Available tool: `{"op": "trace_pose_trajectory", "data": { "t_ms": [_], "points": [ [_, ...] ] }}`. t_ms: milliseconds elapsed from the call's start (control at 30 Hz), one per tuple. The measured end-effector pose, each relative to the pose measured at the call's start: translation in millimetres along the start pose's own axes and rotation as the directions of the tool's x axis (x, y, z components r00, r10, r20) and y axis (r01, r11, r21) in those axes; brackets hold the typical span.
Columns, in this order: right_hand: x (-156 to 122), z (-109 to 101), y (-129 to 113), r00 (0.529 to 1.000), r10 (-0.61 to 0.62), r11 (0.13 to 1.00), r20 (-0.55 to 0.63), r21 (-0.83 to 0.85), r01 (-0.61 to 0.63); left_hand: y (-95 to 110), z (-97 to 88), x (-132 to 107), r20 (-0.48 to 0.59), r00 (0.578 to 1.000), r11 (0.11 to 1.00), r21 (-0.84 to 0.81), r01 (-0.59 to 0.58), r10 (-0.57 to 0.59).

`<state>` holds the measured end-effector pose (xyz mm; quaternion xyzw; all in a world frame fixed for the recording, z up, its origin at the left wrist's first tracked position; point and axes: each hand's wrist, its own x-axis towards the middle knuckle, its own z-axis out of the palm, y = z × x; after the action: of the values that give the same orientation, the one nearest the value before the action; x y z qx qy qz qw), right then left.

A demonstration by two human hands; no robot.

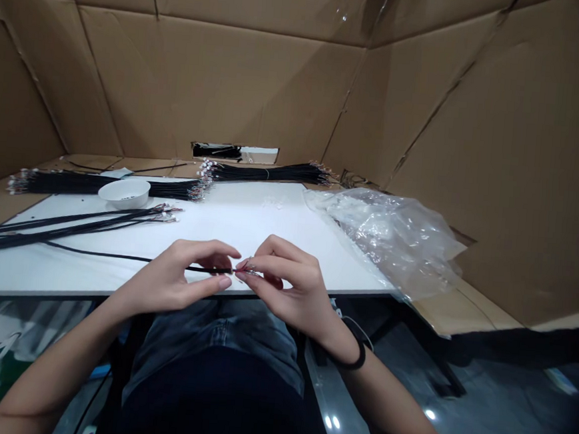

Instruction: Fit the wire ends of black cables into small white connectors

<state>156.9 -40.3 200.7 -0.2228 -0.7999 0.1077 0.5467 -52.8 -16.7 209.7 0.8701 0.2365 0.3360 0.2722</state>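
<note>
The person sits at a white tabletop (249, 220) and holds both hands close together above its front edge. The left hand (169, 278) is closed on a thin black cable (210, 269), pinching it between the thumb and the fingers. The right hand (284, 287) is also closed, and its fingertips (260, 263) pinch the cable near its end, where some small metal part shines, but it is too small to tell exactly what it is. The cable goes from the hands to the left along the tabletop and joins a loose group of black cables (68, 223). Farther back lie two tied bundles of black cables, one long bundle (106, 186) on the left and another bundle (267, 172) behind the tabletop. A white bowl (123, 193) stands on the first bundle's near side. On the right side lies a crumpled clear plastic bag (382, 241). Brown cardboard walls (220, 84) stand around the back and the right. A black band (356, 353) goes around the right wrist.
</note>
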Motion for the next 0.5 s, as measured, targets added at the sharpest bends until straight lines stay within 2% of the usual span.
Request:
{"op": "trace_pose_trajectory", "data": {
  "t_ms": [67,133,300,400,500],
  "points": [
    [0.0,0.5,1.1,1.0,-0.031,0.999,-0.001,-0.009,0.031,1.7,-5.3,2.6,0.134,0.988,0.996,-0.035,0.076,-0.071],
    [0.5,0.7,1.2,0.999,-0.032,0.999,0.007,-0.02,0.032,3.6,-7.3,3.9,0.159,0.983,0.995,-0.034,0.094,-0.088],
    [3.5,-5.3,-3.0,0.997,0.068,0.998,0.024,-0.003,-0.068,8.0,-2.2,0.8,-0.006,0.998,0.996,0.057,0.067,-0.066],
    [4.7,-13.2,-6.9,0.993,0.121,0.991,0.013,0.061,-0.121,11.4,0.2,-1.8,-0.105,0.993,0.993,0.099,0.07,-0.06],
    [3.8,-20.4,-10.4,0.983,0.185,0.97,-0.001,0.157,-0.183,14.5,1.0,-2.7,-0.158,0.986,0.99,0.112,0.08,-0.062]
  ]
}}
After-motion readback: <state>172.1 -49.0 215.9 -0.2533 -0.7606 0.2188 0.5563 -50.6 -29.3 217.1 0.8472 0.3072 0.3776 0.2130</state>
